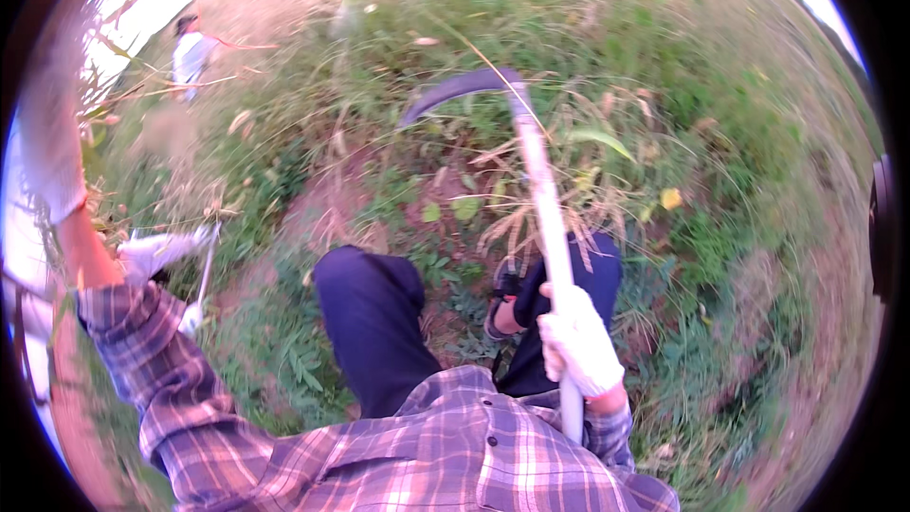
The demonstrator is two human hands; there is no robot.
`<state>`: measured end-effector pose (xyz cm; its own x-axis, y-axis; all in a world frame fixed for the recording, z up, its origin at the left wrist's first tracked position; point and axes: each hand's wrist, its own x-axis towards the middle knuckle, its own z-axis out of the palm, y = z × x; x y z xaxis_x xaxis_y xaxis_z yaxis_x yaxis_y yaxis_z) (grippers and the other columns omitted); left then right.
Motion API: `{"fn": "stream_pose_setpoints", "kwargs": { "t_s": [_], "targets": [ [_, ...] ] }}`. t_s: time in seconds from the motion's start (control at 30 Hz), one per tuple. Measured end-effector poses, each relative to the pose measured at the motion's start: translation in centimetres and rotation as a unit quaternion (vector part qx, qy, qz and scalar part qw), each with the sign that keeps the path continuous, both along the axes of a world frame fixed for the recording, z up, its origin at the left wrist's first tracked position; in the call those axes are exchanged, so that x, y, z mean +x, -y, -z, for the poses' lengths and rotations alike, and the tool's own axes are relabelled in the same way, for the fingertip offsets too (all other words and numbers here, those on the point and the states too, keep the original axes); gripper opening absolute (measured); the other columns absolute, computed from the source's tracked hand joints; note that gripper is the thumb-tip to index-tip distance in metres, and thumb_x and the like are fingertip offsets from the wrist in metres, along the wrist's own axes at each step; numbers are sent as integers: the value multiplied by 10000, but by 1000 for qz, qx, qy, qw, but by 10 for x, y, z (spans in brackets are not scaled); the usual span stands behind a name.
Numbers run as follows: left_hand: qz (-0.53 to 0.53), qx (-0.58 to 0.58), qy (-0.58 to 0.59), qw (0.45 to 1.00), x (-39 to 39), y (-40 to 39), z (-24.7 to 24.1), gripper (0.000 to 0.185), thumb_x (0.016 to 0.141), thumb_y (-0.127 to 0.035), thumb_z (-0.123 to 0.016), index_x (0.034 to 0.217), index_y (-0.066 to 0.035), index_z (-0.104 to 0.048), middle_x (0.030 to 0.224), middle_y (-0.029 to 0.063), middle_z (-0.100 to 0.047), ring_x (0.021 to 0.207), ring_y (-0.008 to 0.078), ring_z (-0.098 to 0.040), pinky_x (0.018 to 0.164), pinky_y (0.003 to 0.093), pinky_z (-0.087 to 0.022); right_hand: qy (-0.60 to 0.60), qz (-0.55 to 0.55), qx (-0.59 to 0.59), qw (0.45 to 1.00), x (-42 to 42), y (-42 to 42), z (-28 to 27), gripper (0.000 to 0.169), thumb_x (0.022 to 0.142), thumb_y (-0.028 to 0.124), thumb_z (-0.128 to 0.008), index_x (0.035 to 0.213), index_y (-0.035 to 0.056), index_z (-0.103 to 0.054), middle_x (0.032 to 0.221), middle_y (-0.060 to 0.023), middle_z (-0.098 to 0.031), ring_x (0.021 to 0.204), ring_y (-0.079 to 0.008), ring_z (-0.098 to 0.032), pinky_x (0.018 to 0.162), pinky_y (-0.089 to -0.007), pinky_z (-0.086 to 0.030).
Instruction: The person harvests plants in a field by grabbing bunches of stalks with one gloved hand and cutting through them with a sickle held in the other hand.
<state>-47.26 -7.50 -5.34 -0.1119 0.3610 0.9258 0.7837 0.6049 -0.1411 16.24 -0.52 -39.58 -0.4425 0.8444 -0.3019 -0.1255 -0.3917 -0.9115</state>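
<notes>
In a white knit glove, my right hand (579,341) is closed around the long pale handle of a sickle (544,192). The curved dark sickle blade (458,89) points left, above the grass in front of my knees. At the far left my left hand (53,135), also gloved, is raised high and blurred by motion. Leafy grass stalks (96,128) stick out above and below it, seemingly held in its grip, though the fingers cannot be made out. Dry straw-coloured grass heads (561,220) lie beside the handle near my right knee.
Low green weeds (298,363) and bare reddish soil (334,192) surround my bent legs (370,320). Another person (190,57) stands in the field at upper left. Close by my left arm, a second person's gloved hand (190,318) is at a pale-handled tool (208,267).
</notes>
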Motion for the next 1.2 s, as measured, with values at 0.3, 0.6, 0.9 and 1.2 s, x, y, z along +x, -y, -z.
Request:
{"fn": "stream_pose_setpoints", "kwargs": {
  "t_s": [0.3,0.6,0.9,1.2],
  "targets": [
    [-38,24,58,997,9,77,18,626,944,-302,-609,1462,-7,-416,1443,167,-519,1336,305,-489,1118,362,-356,38,8,-20,999,-1,-31,-8,367,968,86,-511,1321,44,-418,659,-5,-473,405,-81,-444,355,-242,-413],
    [18,-1,154,988,76,-3,58,575,930,-299,-606,1447,-81,-482,1392,117,-581,1266,249,-551,1059,347,-410,41,-15,29,999,-31,-62,-43,355,998,161,-520,1330,75,-429,691,15,-477,427,-53,-440,359,-227,-415],
    [120,-391,251,877,211,-179,237,304,882,-118,-495,1147,-146,-642,1043,176,-706,973,340,-693,855,472,-557,76,-85,-3,993,-62,-131,23,266,1007,249,-548,1203,86,-470,719,24,-491,458,-41,-443,363,-212,-411],
    [118,-670,411,606,227,-180,597,302,843,-198,-573,1129,-152,-660,1080,123,-718,1018,322,-694,819,469,-546,223,-51,-80,970,-61,-152,169,176,987,241,-580,1042,129,-456,680,19,-506,437,-67,-466,362,-249,-425]
  ]
}}
